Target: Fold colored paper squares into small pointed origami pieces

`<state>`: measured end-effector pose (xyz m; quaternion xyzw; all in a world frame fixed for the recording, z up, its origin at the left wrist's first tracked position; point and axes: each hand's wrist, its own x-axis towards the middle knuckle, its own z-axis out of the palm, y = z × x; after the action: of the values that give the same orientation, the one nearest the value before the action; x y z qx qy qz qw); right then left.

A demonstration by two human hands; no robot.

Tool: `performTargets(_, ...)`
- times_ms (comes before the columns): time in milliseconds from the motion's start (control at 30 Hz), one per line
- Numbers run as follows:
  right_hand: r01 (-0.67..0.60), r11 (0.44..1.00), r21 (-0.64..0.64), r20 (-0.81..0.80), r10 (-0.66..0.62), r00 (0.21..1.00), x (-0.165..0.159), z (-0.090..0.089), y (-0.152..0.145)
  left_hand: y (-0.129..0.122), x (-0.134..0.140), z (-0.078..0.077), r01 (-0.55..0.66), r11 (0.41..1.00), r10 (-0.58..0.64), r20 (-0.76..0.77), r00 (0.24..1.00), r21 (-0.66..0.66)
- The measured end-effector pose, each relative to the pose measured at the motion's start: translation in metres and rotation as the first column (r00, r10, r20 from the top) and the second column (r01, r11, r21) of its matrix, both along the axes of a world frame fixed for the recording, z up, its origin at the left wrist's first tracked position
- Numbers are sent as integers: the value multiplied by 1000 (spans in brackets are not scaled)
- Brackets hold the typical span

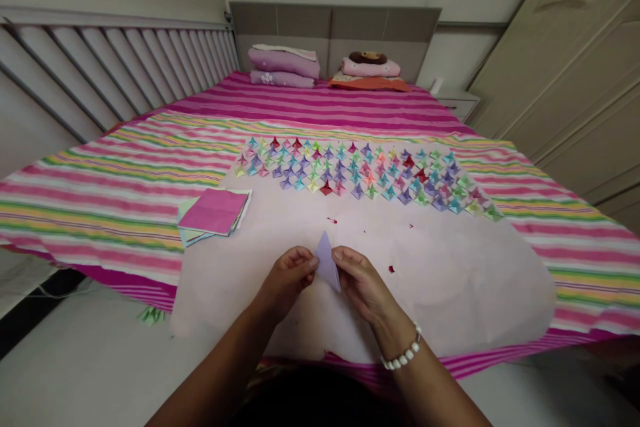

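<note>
A folded piece of lilac paper (327, 261), pointed at top and bottom, is held up between my two hands over a large pale sheet. My left hand (290, 277) pinches its left edge between thumb and fingers. On the other side my right hand (361, 280), with a white beaded bracelet at the wrist, grips the right edge; some of its fingers are hidden behind the paper. Beyond them, rows of small folded paper pieces (326, 187) in many colours stand on the sheet. To the left lies a stack of coloured paper squares (213, 211), pink on top.
The pale sheet (225, 293) covers part of a bed with a striped cover (100, 197). Small red scraps (391, 269) lie on it. Folded bedding (284, 63) is piled by the headboard (300, 20). Green paper strips (151, 315) lie on the floor at left.
</note>
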<state>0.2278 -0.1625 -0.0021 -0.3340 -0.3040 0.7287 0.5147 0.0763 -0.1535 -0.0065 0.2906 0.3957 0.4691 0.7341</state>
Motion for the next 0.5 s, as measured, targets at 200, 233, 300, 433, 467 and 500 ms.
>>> performTargets(200, -15, 1000, -8, 20, 15, 1000, 0, -1, 1, -1, 0, 1, 26, 999, -22, -81, 997, 48)
performTargets(233, -13, 1000, -7, 32, 13, 999, 0, -1, 1, -1, -1, 1, 32, 998, -27, -87, 996, 59)
performTargets(300, -18, 1000, 0, 49, 18, 999, 0, -1, 1, -1, -1, -1, 45, 996, -38, -86, 996, 73)
performTargets(433, -32, 999, 4, 35, 32, 999, -1, -1, 1, -1, -1, -3, 60, 995, -55, -67, 996, 83)
performTargets(467, -29, 1000, 0, 30, 29, 999, -1, -1, 2, -1, -1, -3, 59, 995, -54, -66, 996, 84)
performTargets(500, -24, 1000, -4, 26, 24, 999, 0, -1, 2, -2, -1, -3, 56, 995, -50, -68, 996, 83)
